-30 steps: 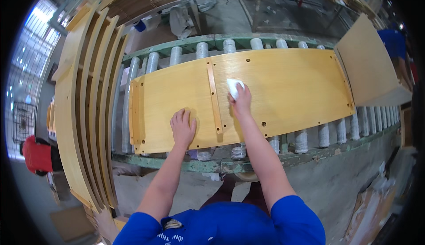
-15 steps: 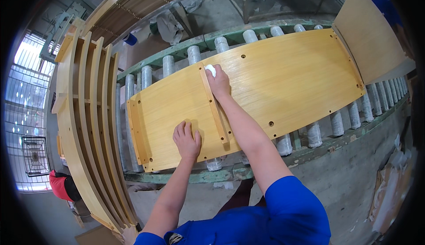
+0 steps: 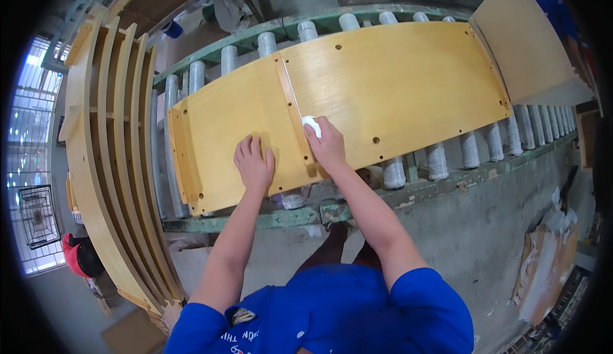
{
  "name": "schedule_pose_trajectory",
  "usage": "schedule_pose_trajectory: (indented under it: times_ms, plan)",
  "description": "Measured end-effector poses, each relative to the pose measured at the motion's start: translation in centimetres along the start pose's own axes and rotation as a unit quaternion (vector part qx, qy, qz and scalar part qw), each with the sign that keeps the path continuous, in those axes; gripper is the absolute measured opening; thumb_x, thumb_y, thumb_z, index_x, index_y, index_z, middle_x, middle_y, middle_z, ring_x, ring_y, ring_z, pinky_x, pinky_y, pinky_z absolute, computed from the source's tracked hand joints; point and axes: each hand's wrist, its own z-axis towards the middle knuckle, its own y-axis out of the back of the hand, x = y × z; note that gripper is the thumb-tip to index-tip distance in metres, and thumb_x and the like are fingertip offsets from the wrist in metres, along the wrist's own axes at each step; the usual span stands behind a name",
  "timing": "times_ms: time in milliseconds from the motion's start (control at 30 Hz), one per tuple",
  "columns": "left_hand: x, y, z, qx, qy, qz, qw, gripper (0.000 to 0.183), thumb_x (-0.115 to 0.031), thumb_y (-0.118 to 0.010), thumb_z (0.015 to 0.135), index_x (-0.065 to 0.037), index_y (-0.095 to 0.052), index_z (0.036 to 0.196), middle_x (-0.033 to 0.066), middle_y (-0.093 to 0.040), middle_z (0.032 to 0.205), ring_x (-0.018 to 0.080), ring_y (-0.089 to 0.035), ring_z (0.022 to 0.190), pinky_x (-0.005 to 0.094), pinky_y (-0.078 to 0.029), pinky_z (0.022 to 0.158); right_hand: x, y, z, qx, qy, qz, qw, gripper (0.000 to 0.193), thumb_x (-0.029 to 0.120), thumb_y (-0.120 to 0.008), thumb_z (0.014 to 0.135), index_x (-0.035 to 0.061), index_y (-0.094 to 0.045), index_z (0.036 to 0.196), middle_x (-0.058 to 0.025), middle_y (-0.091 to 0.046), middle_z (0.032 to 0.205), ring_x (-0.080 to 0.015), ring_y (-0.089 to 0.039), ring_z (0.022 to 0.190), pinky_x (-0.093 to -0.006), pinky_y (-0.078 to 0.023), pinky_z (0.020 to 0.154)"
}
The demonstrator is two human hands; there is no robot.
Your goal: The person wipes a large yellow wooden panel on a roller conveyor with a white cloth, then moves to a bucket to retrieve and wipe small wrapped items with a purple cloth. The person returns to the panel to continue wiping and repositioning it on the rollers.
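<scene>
Panel (image 3: 396,85) is lying on rollers (image 3: 436,161), 2 hands on top, right hand (image 3: 329,144) holding white item (image 3: 311,125) by crossing strip (image 3: 287,91).
Right hand is gripping white item, cloth or bottle unclear, low on panel; 1 thin white line (image 3: 290,84) is showing along strip, toward panel's far edge. Left hand (image 3: 255,167) is resting on panel's left part, fingers loosely spread, grasping nothing. Step seems to be treating strip's right edge; next move is probably calling for close edge contact, panel kept steady. Surface is looking smooth, yellowish, with dark holes near panel's edges. Green rail (image 3: 255,221) is running along panel's near side; upright boards (image 3: 80,153) are standing left of panel, tan sheet (image 3: 520,47) is rising at its right end, person in red (image 3: 80,256) is bending farther left.
</scene>
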Motion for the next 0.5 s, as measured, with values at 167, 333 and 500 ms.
schedule_pose_trajectory:
  times_ms: [167, 333, 500]
  plan:
    - [-0.1, -0.2, 0.1, -0.001, -0.001, -0.007, 1.000, 0.039, -0.023, -0.055, 0.082, -0.005, -0.050, 0.115, 0.0137, -0.046, 0.122, 0.0315, -0.039, 0.117, 0.0440, -0.029, 0.099, 0.3, 2.7, -4.8, 0.025, -0.006, 0.009, 1.000, 0.021, 0.024, -0.058, 0.086, 0.0039, -0.055, 0.090, -0.0151, -0.060, 0.081, -0.0335, -0.059, 0.073, -0.0405, -0.047, 0.061]
    - [0.0, -0.3, 0.0, 0.002, 0.003, -0.002, 1.000, 0.039, -0.024, -0.055, 0.081, -0.005, -0.050, 0.115, 0.0142, -0.046, 0.121, 0.0313, -0.040, 0.116, 0.0441, -0.029, 0.099, 0.2, 4.6, -7.9, 0.044, 0.008, 0.059, 0.997, 0.023, 0.023, -0.058, 0.087, 0.0034, -0.056, 0.098, -0.0121, -0.060, 0.079, -0.0263, -0.059, 0.067, -0.0362, -0.046, 0.057]
    - [0.5, -0.2, -0.3, -0.004, 0.002, 0.008, 1.000, 0.039, -0.023, -0.056, 0.082, -0.005, -0.050, 0.115, 0.0145, -0.046, 0.121, 0.0317, -0.040, 0.116, 0.0442, -0.029, 0.099, -1.5, 5.5, -4.8, 0.063, -0.285, 0.382, 0.877, 0.027, 0.023, -0.056, 0.089, 0.0061, -0.053, 0.110, -0.0036, -0.059, 0.075, -0.0086, -0.052, 0.056, -0.0234, -0.040, 0.044]
